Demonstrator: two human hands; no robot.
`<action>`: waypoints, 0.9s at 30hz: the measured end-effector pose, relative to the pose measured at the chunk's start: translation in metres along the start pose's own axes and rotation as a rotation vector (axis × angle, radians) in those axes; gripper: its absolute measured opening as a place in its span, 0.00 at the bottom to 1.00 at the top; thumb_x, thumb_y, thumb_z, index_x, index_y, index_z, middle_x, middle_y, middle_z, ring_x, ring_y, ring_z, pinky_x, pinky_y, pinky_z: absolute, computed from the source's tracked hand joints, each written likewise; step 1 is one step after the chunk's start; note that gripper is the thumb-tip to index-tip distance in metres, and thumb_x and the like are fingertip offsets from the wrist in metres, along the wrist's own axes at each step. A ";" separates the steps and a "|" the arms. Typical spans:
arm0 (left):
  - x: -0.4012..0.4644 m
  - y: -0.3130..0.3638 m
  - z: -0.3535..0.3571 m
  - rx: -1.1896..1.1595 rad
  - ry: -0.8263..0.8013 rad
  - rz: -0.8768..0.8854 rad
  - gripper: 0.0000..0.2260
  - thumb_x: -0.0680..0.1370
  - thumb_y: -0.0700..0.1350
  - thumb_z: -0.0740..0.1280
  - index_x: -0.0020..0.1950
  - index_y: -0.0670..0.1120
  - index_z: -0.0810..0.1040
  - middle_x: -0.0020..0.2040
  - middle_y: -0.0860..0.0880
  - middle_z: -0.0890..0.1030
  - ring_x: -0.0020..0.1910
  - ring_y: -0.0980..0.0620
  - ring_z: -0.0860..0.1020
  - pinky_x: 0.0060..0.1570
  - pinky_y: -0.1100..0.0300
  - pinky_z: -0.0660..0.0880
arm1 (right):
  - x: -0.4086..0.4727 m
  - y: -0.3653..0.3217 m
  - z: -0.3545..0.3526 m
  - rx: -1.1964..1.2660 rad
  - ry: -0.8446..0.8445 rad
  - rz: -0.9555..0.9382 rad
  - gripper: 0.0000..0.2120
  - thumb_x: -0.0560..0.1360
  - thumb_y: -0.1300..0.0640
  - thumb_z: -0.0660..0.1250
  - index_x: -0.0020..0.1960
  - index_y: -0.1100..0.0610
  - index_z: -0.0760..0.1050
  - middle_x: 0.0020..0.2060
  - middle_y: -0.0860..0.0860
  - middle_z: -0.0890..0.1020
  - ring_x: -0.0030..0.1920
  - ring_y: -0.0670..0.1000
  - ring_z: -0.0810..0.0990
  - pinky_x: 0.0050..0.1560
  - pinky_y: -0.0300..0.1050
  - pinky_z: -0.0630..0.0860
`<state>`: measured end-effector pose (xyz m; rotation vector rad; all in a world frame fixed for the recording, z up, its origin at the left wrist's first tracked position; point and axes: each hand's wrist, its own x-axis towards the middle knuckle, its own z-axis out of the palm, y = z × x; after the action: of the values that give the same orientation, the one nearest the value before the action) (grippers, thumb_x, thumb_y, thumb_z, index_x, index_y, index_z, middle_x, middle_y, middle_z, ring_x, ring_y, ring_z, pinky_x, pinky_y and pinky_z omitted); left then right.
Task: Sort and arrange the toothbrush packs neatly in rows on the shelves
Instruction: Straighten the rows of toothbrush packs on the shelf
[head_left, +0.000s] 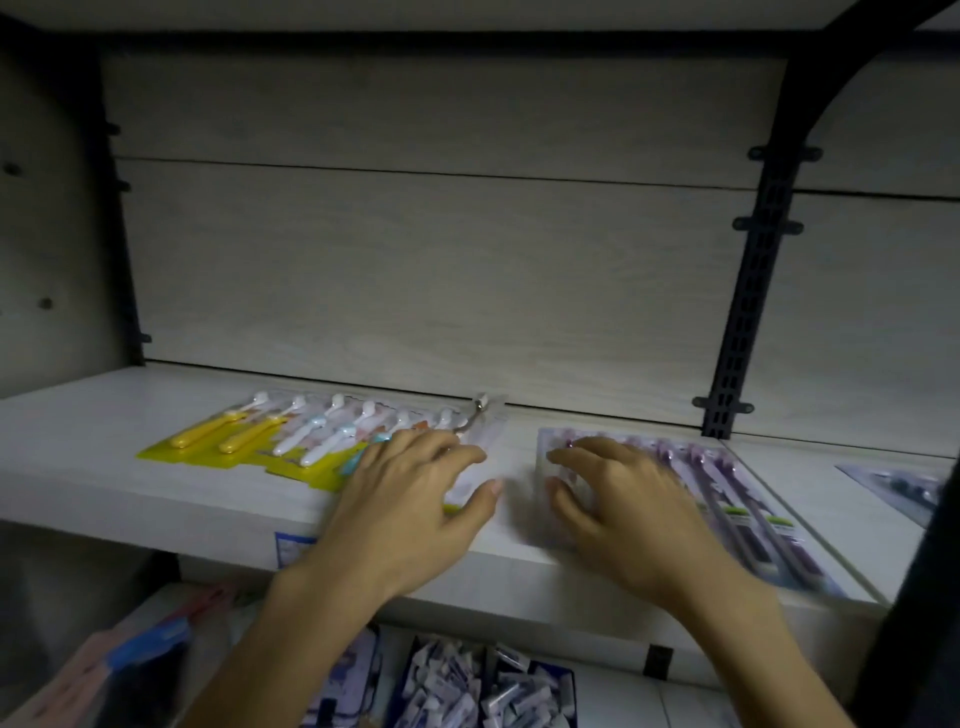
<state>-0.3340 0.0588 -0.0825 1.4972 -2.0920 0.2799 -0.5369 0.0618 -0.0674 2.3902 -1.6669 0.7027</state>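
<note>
While small boxed goods (467, 680) fill the lower shelf nearest us, the left hand (410, 509) rests spread, fingers loosely bent, on the yellow-backed toothbrush packs (291, 441), apparently squaring their row. The right hand (628, 499), fingers similarly bent, presses the purple toothbrush packs (737, 499) flat on the white shelf (78, 467); a wood-grain back panel (415, 286) stands behind.

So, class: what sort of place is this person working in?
Probably a shop aisle: packaged toothbrush packs laid in rows on a display shelf, slotted metal uprights for adjustable shelving, and bins of small packets below.
</note>
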 end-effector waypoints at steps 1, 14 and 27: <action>0.000 -0.007 -0.001 0.004 -0.017 0.003 0.32 0.70 0.68 0.42 0.66 0.59 0.71 0.65 0.61 0.71 0.66 0.57 0.65 0.61 0.60 0.63 | 0.004 -0.006 0.002 0.006 -0.002 0.002 0.19 0.79 0.45 0.55 0.66 0.48 0.72 0.64 0.48 0.75 0.62 0.51 0.73 0.60 0.49 0.70; 0.011 -0.073 -0.017 -0.080 -0.299 0.126 0.16 0.80 0.57 0.52 0.67 0.61 0.68 0.67 0.60 0.72 0.66 0.55 0.68 0.73 0.53 0.51 | 0.049 -0.090 0.046 0.089 -0.082 0.088 0.17 0.74 0.45 0.51 0.52 0.47 0.76 0.53 0.47 0.81 0.52 0.52 0.78 0.52 0.53 0.74; 0.006 -0.121 -0.023 -0.063 -0.309 0.133 0.22 0.80 0.61 0.49 0.74 0.61 0.57 0.73 0.59 0.64 0.72 0.56 0.60 0.75 0.50 0.48 | 0.058 -0.130 0.062 0.089 -0.137 0.117 0.18 0.79 0.49 0.55 0.68 0.46 0.69 0.65 0.48 0.75 0.65 0.51 0.71 0.64 0.56 0.68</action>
<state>-0.2162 0.0216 -0.0772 1.4405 -2.4239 0.0301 -0.3840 0.0381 -0.0768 2.4686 -1.8813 0.6575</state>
